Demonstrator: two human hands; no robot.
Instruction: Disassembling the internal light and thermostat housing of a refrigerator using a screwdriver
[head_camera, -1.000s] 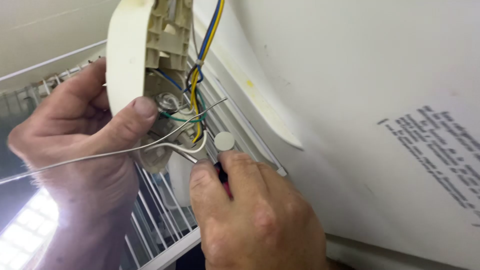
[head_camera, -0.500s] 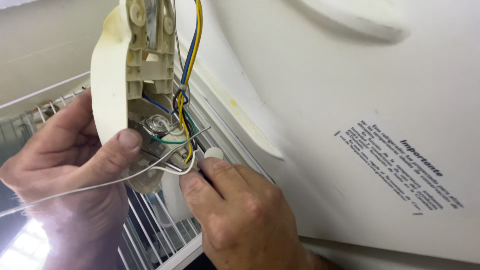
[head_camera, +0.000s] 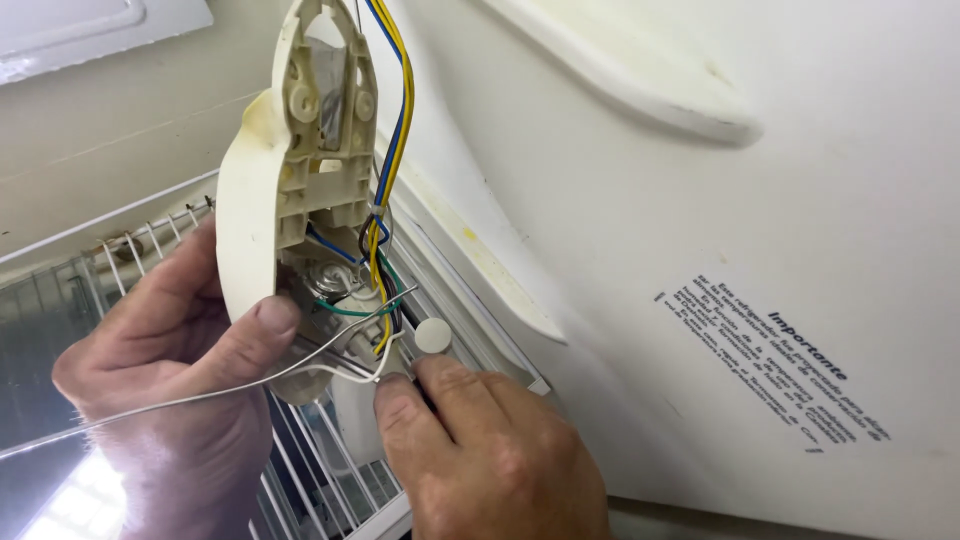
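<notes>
My left hand (head_camera: 175, 385) grips a cream plastic housing (head_camera: 250, 230) with its open back towards me, thumb pressed on its lower edge. Inside the housing sit a metal part and a bundle of yellow, blue, green and black wires (head_camera: 385, 170) that runs up out of view. A thin silver tube (head_camera: 200, 395) leads from the housing leftward across my left hand. My right hand (head_camera: 490, 455) is below the housing, fingertips pinched at its lower end next to a small white round knob (head_camera: 434, 336). Whether it holds a tool is hidden.
A white wire rack shelf (head_camera: 310, 470) lies behind and below both hands. The white inner wall (head_camera: 700, 200) of the appliance, with a printed label (head_camera: 780, 370) and a moulded ridge (head_camera: 640, 80), fills the right side.
The view has shifted so the housing and both hands sit lower and more to the left. Both hands keep their grip on the housing's lower end.
</notes>
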